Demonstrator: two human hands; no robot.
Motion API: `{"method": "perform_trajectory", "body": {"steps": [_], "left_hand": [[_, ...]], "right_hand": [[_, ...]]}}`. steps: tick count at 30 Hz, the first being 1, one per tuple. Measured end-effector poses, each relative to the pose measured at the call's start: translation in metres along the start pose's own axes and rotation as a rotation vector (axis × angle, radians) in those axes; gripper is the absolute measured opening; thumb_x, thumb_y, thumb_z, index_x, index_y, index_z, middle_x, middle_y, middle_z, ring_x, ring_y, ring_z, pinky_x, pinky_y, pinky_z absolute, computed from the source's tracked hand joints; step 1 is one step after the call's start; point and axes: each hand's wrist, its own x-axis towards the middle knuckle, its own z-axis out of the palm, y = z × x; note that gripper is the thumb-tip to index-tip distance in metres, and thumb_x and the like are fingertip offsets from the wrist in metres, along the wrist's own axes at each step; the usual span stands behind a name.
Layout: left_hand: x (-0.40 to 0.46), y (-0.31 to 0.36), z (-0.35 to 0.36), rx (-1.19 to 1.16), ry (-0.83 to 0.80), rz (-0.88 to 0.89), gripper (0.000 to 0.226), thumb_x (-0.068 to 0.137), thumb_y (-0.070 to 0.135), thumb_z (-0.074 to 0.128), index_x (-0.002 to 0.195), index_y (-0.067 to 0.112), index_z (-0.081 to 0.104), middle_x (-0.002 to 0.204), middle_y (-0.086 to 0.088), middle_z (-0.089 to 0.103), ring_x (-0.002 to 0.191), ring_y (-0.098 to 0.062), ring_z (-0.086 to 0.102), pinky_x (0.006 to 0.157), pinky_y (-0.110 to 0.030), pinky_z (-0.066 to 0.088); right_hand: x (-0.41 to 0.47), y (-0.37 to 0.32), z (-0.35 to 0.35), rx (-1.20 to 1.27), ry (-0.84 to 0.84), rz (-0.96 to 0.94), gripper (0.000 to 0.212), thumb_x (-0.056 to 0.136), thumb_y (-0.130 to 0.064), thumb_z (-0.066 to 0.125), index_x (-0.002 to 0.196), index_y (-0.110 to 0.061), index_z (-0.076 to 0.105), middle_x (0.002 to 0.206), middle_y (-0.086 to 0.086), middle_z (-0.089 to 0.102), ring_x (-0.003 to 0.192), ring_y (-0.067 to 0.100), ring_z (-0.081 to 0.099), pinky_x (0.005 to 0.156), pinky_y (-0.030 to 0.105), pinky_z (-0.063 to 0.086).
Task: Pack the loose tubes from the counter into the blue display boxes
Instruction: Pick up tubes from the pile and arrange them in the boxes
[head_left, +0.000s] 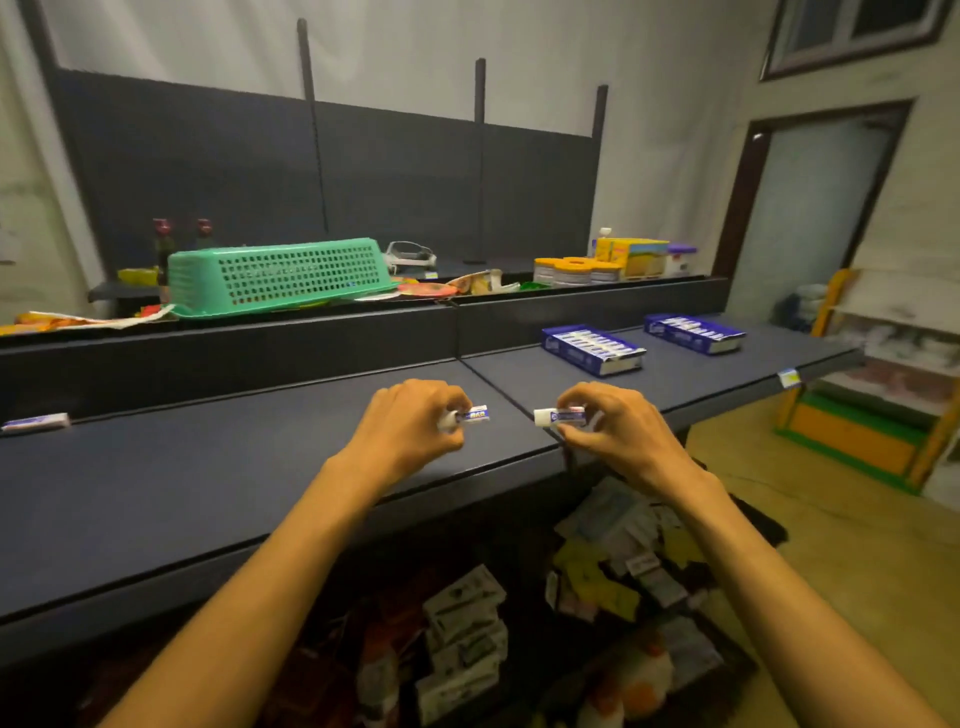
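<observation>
each hand pinches one tube: left hand (410, 421) holds a tube (475, 415), right hand (613, 426) holds another tube (561, 416), above the table (208, 493).

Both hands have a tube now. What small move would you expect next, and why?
Probably carry the tubes right toward the nearer blue display box. The left hand pinches one tube and the right hand another tube, both above the counter, and that box lies to their right.

Upturned green basket (278, 275), orange-lidded tins (574, 271)
</observation>
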Motion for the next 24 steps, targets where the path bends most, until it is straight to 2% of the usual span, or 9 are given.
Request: {"method": "perform_trajectory", "body": {"steps": [3, 8, 12, 15, 19, 24], "left_hand": [[0.035, 0.040, 0.022, 0.003, -0.025, 0.058, 0.024, 0.080, 0.030, 0.066, 0.104, 0.031, 0.069, 0.098, 0.005, 0.070, 0.091, -0.022, 0.063, 0.070, -0.033, 0.048], [0.092, 0.097, 0.067, -0.026, -0.066, 0.134, 0.025, 0.082, 0.032, 0.067, 0.106, 0.031, 0.068, 0.100, 0.005, 0.070, 0.091, -0.020, 0.063, 0.074, -0.035, 0.052], [0.139, 0.132, 0.106, -0.049, -0.081, 0.173, 0.025, 0.082, 0.034, 0.067, 0.107, 0.032, 0.067, 0.105, 0.004, 0.070, 0.095, -0.020, 0.063, 0.077, -0.038, 0.054], [0.179, 0.153, 0.136, -0.046, -0.072, 0.197, 0.027, 0.083, 0.035, 0.067, 0.109, 0.031, 0.067, 0.109, 0.002, 0.070, 0.098, -0.020, 0.063, 0.078, -0.035, 0.053], [0.231, 0.182, 0.170, -0.085, -0.072, 0.226, 0.028, 0.084, 0.034, 0.069, 0.111, 0.026, 0.067, 0.107, 0.000, 0.070, 0.097, -0.019, 0.063, 0.080, -0.035, 0.053], [0.296, 0.212, 0.200, -0.062, -0.094, 0.219, 0.029, 0.083, 0.034, 0.068, 0.110, 0.027, 0.066, 0.104, 0.002, 0.069, 0.092, -0.018, 0.063, 0.078, -0.038, 0.055]], "right_hand": [[-0.013, 0.041, -0.026, 0.007, 0.026, 0.056, 0.024, 0.082, -0.026, 0.075, 0.104, -0.021, 0.065, 0.101, -0.004, 0.069, 0.080, 0.005, 0.062, 0.071, 0.020, 0.052], [-0.027, 0.117, -0.054, -0.061, 0.041, 0.128, 0.023, 0.083, -0.029, 0.073, 0.104, -0.024, 0.064, 0.101, -0.005, 0.069, 0.083, 0.007, 0.062, 0.073, 0.030, 0.056], [-0.025, 0.178, -0.073, -0.125, 0.027, 0.174, 0.024, 0.084, -0.030, 0.072, 0.107, -0.024, 0.064, 0.102, -0.005, 0.068, 0.084, 0.008, 0.062, 0.073, 0.030, 0.057], [-0.015, 0.222, -0.086, -0.152, 0.032, 0.209, 0.025, 0.085, -0.030, 0.072, 0.108, -0.024, 0.064, 0.102, -0.005, 0.069, 0.083, 0.006, 0.061, 0.071, 0.022, 0.054], [0.001, 0.279, -0.102, -0.187, 0.004, 0.225, 0.024, 0.085, -0.030, 0.071, 0.107, -0.024, 0.064, 0.104, -0.006, 0.069, 0.082, 0.003, 0.059, 0.064, 0.008, 0.041], [0.026, 0.346, -0.124, -0.199, 0.032, 0.261, 0.024, 0.086, -0.032, 0.070, 0.108, -0.026, 0.064, 0.106, -0.006, 0.069, 0.085, 0.005, 0.060, 0.070, 0.024, 0.053]]}}
